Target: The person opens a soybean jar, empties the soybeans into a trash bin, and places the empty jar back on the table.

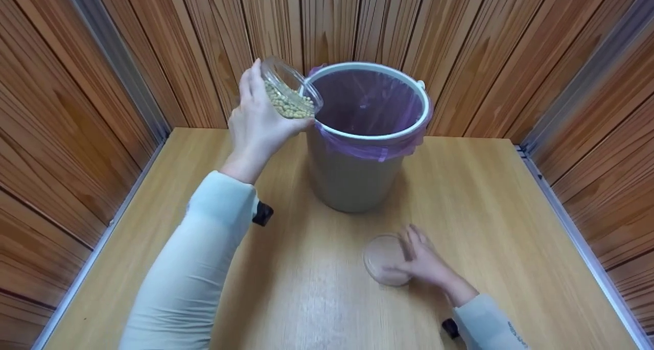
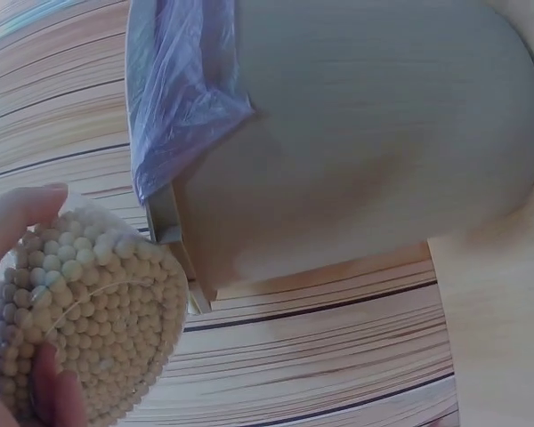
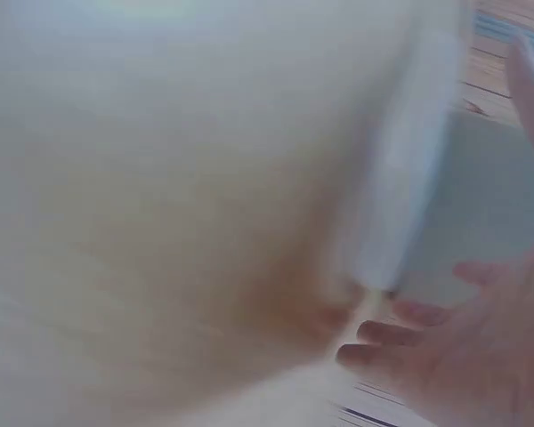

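Observation:
My left hand [image 1: 258,107] grips a clear jar [image 1: 273,69] holding many small, round, pale beans [image 1: 288,102]. The jar lies tipped on its side, its mouth facing right at the left rim of a tall bin [image 1: 352,181]. From the left wrist view, the beans [image 2: 116,329] crowd against the clear wall, with fingertips on it. Lower right, my right hand [image 1: 424,260] is at a clear round lid [image 1: 379,255] close over the table, fingers spread and thumb overlapping it. The lid [image 3: 400,169] is blurred in the right wrist view, beside nearly straight fingers.
A purple plastic liner [image 1: 373,148] hangs over the bin's outside, under a pale rim ring [image 1: 368,134]. The bin stands at the back of a wooden table [image 1: 475,202]. Wood-panelled walls [image 1: 327,23] close in the back and both sides.

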`<control>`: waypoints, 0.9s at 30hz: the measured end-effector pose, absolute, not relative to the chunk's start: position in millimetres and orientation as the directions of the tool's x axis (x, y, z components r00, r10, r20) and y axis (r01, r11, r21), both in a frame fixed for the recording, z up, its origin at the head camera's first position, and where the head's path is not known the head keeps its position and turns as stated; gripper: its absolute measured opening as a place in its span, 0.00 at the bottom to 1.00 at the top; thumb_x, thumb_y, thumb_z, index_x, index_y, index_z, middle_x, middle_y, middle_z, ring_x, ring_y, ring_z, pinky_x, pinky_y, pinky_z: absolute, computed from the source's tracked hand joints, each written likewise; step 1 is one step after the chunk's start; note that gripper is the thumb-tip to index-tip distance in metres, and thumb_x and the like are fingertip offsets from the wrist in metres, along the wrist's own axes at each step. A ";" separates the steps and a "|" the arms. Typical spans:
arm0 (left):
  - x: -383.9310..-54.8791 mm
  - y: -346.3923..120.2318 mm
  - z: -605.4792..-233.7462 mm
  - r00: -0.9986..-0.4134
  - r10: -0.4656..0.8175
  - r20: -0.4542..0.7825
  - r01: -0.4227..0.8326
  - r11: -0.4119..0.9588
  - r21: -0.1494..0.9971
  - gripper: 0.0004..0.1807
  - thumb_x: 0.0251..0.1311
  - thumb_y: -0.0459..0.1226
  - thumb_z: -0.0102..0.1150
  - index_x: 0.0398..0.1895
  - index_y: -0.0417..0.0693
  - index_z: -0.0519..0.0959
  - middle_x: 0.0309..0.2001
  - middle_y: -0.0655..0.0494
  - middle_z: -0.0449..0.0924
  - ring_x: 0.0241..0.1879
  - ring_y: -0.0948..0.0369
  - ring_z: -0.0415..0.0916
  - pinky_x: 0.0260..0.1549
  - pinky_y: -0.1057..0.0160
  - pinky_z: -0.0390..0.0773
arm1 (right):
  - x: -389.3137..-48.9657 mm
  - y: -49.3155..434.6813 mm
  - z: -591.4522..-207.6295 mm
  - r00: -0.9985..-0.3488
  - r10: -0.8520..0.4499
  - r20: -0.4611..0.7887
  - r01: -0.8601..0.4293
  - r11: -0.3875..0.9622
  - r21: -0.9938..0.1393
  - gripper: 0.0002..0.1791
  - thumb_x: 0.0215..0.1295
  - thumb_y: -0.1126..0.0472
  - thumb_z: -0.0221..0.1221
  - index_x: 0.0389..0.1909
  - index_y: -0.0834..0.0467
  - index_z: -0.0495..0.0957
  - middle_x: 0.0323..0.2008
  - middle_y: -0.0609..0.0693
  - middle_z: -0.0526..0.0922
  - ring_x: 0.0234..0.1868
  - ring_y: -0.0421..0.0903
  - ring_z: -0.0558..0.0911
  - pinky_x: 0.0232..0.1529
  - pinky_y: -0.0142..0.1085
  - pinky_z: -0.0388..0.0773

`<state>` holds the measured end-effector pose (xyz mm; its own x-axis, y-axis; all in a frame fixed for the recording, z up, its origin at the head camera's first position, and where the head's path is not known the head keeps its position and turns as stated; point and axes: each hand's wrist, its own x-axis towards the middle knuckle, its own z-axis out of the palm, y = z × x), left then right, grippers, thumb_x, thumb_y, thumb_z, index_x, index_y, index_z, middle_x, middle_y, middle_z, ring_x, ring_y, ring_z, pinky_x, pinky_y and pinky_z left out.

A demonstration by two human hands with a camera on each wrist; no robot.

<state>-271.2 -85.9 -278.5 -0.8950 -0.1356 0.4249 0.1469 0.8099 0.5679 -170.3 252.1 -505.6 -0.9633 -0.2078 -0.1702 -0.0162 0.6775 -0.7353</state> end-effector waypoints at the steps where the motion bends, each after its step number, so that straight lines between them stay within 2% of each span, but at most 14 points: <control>1: -271.4 -84.6 -278.0 -0.895 -0.136 0.426 0.146 0.812 0.566 0.71 0.34 0.63 0.76 0.79 0.55 0.42 0.76 0.54 0.53 0.37 0.50 0.77 0.35 0.52 0.79 | -175.8 252.0 -496.3 -0.968 -0.185 -0.167 0.009 0.645 -0.764 0.63 0.53 0.45 0.72 0.78 0.64 0.41 0.77 0.71 0.37 0.76 0.72 0.40 0.72 0.67 0.44; 6: -271.9 -79.1 -275.1 -0.892 -0.132 0.432 0.147 0.819 0.554 0.68 0.36 0.60 0.77 0.77 0.55 0.44 0.72 0.53 0.59 0.35 0.52 0.76 0.32 0.54 0.78 | -210.5 251.6 -439.8 -0.999 -0.034 -0.016 -0.002 0.476 -0.880 0.52 0.66 0.49 0.63 0.79 0.61 0.40 0.78 0.66 0.42 0.78 0.64 0.45 0.77 0.57 0.44; 9: -272.5 -76.6 -274.4 -0.888 -0.108 0.446 0.162 0.835 0.526 0.66 0.38 0.60 0.76 0.76 0.54 0.45 0.73 0.52 0.56 0.38 0.50 0.77 0.34 0.53 0.79 | -230.2 252.0 -404.1 -0.993 0.048 0.107 -0.080 0.386 -0.919 0.45 0.70 0.52 0.59 0.79 0.58 0.44 0.78 0.62 0.45 0.78 0.62 0.48 0.77 0.52 0.48; 11: -273.2 -75.1 -274.3 -0.884 -0.090 0.459 0.172 0.849 0.499 0.65 0.39 0.59 0.76 0.77 0.54 0.46 0.75 0.52 0.53 0.41 0.48 0.78 0.37 0.52 0.81 | -240.9 252.0 -382.7 -0.985 0.083 0.152 -0.111 0.370 -0.922 0.43 0.71 0.50 0.57 0.79 0.55 0.46 0.79 0.60 0.45 0.77 0.62 0.51 0.76 0.53 0.53; 16: -273.1 -72.0 -271.9 -0.881 -0.051 0.470 0.184 0.879 0.440 0.64 0.41 0.58 0.76 0.77 0.54 0.46 0.77 0.50 0.49 0.47 0.46 0.79 0.42 0.49 0.81 | -262.2 248.2 -343.9 -0.981 0.091 0.171 -0.114 0.439 -0.891 0.42 0.70 0.41 0.55 0.79 0.48 0.50 0.79 0.54 0.47 0.75 0.63 0.56 0.71 0.58 0.61; 20: -273.7 -69.4 -269.3 -0.880 -0.033 0.474 0.191 0.890 0.415 0.64 0.42 0.57 0.76 0.78 0.54 0.46 0.77 0.49 0.47 0.47 0.46 0.78 0.44 0.49 0.81 | -276.8 241.2 -327.8 -0.984 0.074 0.162 -0.103 0.504 -0.857 0.42 0.69 0.38 0.54 0.78 0.48 0.51 0.78 0.58 0.49 0.75 0.63 0.58 0.72 0.56 0.61; 23: -274.4 -67.0 -268.3 -0.877 -0.015 0.479 0.206 0.891 0.405 0.64 0.42 0.56 0.76 0.78 0.54 0.46 0.77 0.47 0.47 0.49 0.46 0.78 0.46 0.49 0.81 | -284.6 236.4 -321.6 -0.984 0.070 0.161 -0.096 0.555 -0.826 0.44 0.70 0.39 0.54 0.79 0.51 0.49 0.78 0.60 0.50 0.75 0.63 0.57 0.73 0.55 0.58; 27: -275.3 -65.1 -268.6 -0.875 0.009 0.484 0.222 0.897 0.383 0.63 0.43 0.55 0.76 0.79 0.53 0.45 0.77 0.45 0.47 0.48 0.45 0.79 0.44 0.49 0.82 | -289.3 232.9 -320.8 -0.991 0.041 0.125 -0.075 0.606 -0.792 0.45 0.71 0.41 0.51 0.79 0.57 0.44 0.80 0.59 0.42 0.78 0.61 0.48 0.77 0.55 0.48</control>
